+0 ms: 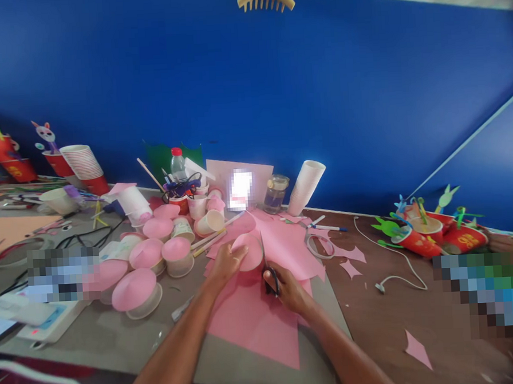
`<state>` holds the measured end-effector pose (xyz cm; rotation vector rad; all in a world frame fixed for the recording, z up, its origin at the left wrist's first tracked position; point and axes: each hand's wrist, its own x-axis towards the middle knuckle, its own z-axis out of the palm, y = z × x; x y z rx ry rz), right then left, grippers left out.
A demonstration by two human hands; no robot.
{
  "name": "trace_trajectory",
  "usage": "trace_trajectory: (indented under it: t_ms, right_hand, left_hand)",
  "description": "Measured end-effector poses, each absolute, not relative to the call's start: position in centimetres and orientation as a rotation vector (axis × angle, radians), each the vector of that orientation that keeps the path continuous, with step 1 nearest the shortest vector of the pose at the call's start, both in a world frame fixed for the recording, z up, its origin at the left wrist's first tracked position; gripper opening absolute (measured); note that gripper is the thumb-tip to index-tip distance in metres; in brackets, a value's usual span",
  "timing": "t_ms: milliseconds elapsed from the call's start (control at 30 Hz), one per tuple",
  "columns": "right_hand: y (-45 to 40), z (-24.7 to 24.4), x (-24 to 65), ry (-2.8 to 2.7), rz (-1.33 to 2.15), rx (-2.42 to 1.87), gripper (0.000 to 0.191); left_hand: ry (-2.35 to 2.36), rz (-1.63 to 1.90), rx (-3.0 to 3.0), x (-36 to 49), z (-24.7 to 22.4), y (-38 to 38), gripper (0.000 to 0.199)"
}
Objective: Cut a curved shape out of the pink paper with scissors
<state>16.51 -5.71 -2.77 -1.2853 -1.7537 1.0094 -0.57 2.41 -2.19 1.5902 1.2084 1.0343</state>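
Note:
Between finger and thumb, my left hand [231, 261] grips a round pink paper disc [251, 255] by its left side. My right hand [285, 288] is wrapped round the black handles of a pair of scissors [270, 277]. The blades point up and away, close beside the disc's right edge; whether they touch it I cannot tell. Under both hands lie large sheets of pink paper [264, 335], overlapping and partly curled. To the left, several clear cups [179, 266] carry pink paper cones [135, 289] on top.
A stack of white cups [307, 183] leans against the blue partition [251, 89], beside a glass jar [276, 194]. A roll of tape [321, 246] and pink scraps [350, 267] lie at right. Red cups [463, 238] with green cutouts stand farther right. A white cable [408, 258] crosses the brown tabletop.

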Motion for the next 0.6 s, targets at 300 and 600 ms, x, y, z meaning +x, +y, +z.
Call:
trace_trajectory:
  t_ms: [300,600]
  right_hand:
    - [-5.6,-2.8,16.4,-1.729,1.018,-1.291,0.051]
    - [-5.6,-1.9,15.9,-1.582,1.040,-1.185,0.051]
  left_hand:
    - [1.129,1.017,1.590,-0.7,-2.4,2.6,0.029]
    - [0.756,0.995,1.172,0.2,-2.2,1.1,0.053]
